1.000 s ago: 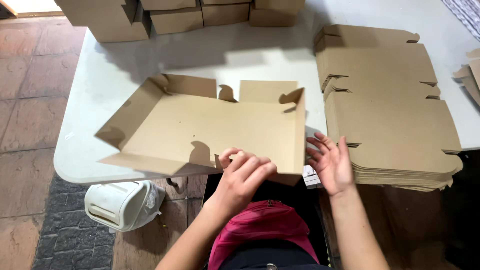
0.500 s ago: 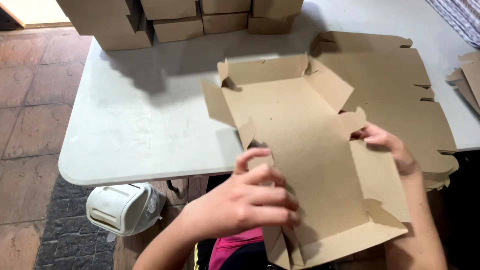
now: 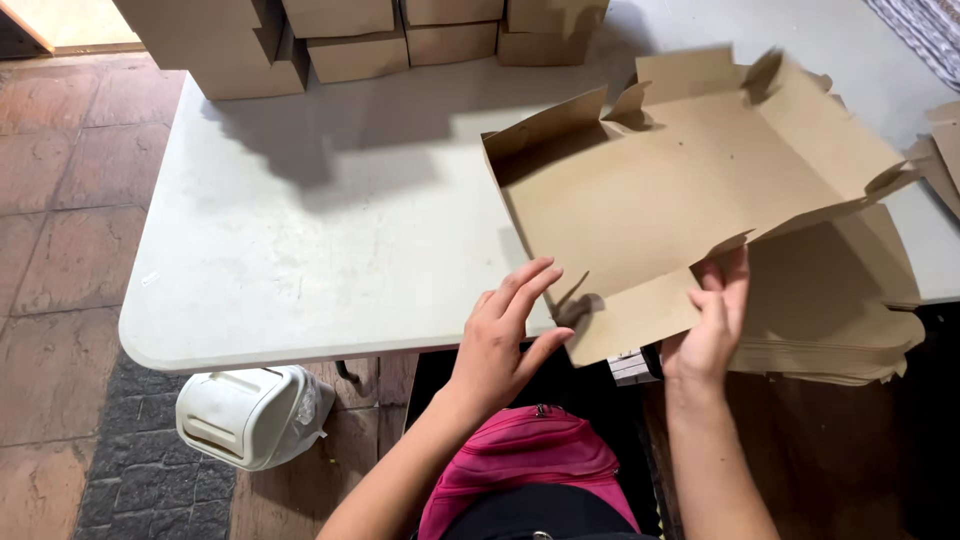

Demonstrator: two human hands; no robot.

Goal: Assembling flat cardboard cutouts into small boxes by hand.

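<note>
A half-folded brown cardboard box blank (image 3: 680, 190) is tilted above the right side of the white table (image 3: 320, 260), its side flaps raised. My right hand (image 3: 712, 320) pinches its near edge from below. My left hand (image 3: 505, 335) is beside the blank's near left corner with fingers spread, touching or just off the edge. A stack of flat cardboard blanks (image 3: 830, 320) lies under the box at the table's right edge.
Several folded cardboard boxes (image 3: 350, 35) are stacked along the table's far edge. A white plastic container (image 3: 250, 415) sits on the tiled floor under the table's near left corner. A pink bag (image 3: 525, 465) is at my waist.
The blank has turned and swung up and to the right over the stack. My left hand has let go of it and opened; my right hand moved to its near edge.
</note>
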